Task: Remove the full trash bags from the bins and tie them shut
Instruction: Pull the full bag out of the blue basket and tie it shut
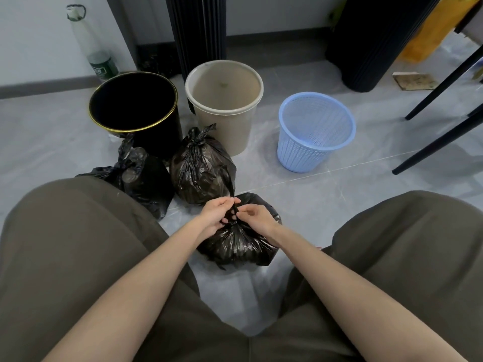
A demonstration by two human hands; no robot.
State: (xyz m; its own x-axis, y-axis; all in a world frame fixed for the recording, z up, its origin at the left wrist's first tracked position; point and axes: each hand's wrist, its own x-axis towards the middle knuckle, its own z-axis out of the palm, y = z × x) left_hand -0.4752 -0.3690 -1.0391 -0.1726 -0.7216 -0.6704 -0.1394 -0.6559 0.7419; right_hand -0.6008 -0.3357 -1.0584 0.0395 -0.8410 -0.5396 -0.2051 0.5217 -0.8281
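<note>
A full black trash bag [236, 244] lies on the floor between my knees. My left hand [217, 214] and my right hand [254, 216] both pinch its gathered neck, fingers curled round the twisted plastic. Beyond it stand two more black bags, one [202, 173] knotted at the top and upright, one [142, 176] slumped to its left. Behind them are three bins with no bag inside: a black bin with a gold rim [162, 137], a beige bin [245, 131] and a blue mesh basket [303, 155].
My knees in olive trousers fill the lower left and right. A plastic bottle [100, 64] stands by the wall at far left. Black chair legs [439, 87] slant in at the right, a dark ribbed column [371, 40] behind them. Grey tiled floor all around.
</note>
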